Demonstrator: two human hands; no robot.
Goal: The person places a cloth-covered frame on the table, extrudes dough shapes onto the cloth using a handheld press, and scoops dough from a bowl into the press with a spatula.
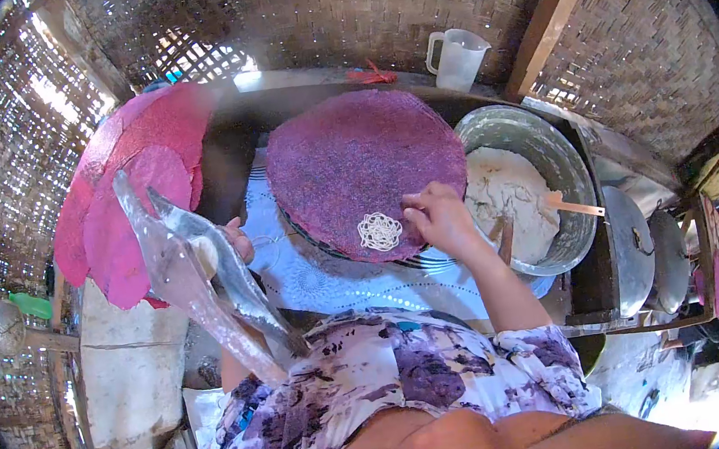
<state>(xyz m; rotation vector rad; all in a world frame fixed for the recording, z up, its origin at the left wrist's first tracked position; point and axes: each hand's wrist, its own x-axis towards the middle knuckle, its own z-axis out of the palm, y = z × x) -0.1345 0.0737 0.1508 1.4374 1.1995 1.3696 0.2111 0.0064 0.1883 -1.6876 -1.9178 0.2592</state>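
A round purple mat (352,159) with a rough, speckled surface tops a stack on the blue patterned cloth (323,291). Near its front edge lies a small white lacy disc of thin looped strands (380,232). Just to the right of the disc, my right hand (443,219) is over the mat with fingers curled together; what they hold, if anything, is hidden. My left hand (238,241) is left of the stack, mostly hidden behind two long greyish bars (206,277) that slant up from near my chest. Only some of its fingers show, so its grip is unclear.
At the right stands a large metal basin (588,225) of pale dough (512,198), with an orange-handled tool (574,204) in it. Pink round sheets (130,197) are piled at the left. A translucent jug (458,61) sits on the back ledge. Metal lids (631,251) stand far right.
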